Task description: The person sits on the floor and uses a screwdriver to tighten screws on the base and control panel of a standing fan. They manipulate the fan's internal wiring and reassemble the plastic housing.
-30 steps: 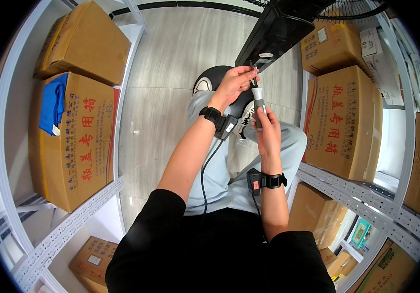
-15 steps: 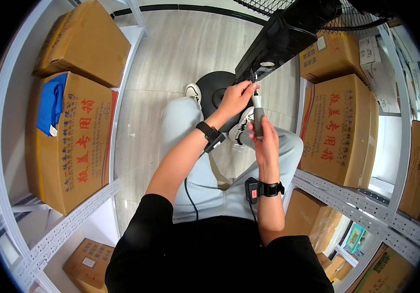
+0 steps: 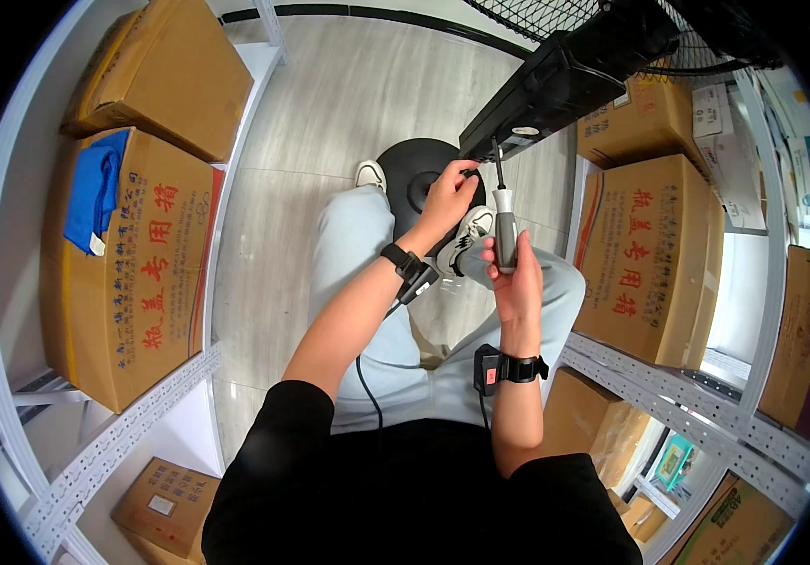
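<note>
My right hand [image 3: 516,273] grips a screwdriver [image 3: 504,226] with a grey and white handle, held upright. Its tip points up at the underside of a long black fan housing [image 3: 565,80]. My left hand [image 3: 448,193] is raised beside it, fingertips pinched at the lower edge of that black housing; whether it holds something small I cannot tell. A black wire fan guard [image 3: 565,19] sits above the housing. The round black fan base [image 3: 424,174] rests on the floor past my knees. Both wrists wear black bands with small devices.
White metal shelving [image 3: 113,443] stands on both sides, loaded with brown cardboard boxes [image 3: 132,273]. One left box bears a blue cloth [image 3: 94,193]. More boxes [image 3: 650,254] fill the right shelves. A grey tiled floor [image 3: 330,113] runs between them.
The fan housing and both hands have shifted right and slightly lower in view. The screwdriver now stands more upright with its tip at the housing. My left hand stays at the housing's edge.
</note>
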### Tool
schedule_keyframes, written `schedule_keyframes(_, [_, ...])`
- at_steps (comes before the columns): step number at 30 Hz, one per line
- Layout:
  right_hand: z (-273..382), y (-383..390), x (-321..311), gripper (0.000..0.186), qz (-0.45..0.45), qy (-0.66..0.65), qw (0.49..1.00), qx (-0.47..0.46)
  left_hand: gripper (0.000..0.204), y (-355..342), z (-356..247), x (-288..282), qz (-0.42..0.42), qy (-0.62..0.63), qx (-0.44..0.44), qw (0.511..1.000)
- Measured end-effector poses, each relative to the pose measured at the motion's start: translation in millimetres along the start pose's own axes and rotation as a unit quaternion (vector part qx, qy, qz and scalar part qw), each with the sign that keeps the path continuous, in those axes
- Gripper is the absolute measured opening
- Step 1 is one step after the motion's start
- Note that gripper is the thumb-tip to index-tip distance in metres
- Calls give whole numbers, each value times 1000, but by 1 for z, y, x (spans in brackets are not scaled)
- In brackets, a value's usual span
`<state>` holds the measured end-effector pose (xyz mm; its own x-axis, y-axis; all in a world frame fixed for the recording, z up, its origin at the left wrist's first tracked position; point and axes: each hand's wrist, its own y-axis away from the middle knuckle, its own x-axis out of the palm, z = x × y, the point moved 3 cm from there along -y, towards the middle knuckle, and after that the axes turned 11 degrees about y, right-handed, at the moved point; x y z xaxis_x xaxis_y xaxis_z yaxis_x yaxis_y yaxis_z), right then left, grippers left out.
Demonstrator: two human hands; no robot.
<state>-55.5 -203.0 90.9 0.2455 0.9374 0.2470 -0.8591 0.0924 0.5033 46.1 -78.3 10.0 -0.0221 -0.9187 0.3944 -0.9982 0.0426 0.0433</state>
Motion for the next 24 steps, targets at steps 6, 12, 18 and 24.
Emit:
schedule_keyframes(6, [-6, -5, -4, 33, -48, 69, 995, -50, 29, 0, 19, -4, -41, 168, -175, 969])
schedule_keyframes(12, [0, 0, -1, 30, -15, 5, 1000, -3, 31, 1, 17, -15, -53, 231, -182, 954])
schedule_keyframes(18, [2, -3, 0, 34, -41, 44, 996, -64, 22, 1, -7, -12, -53, 258, -166, 950])
schedule_keyframes(24, [2, -3, -7, 29, -20, 16, 1000, -10, 24, -5, -25, -18, -50, 226, -161, 959])
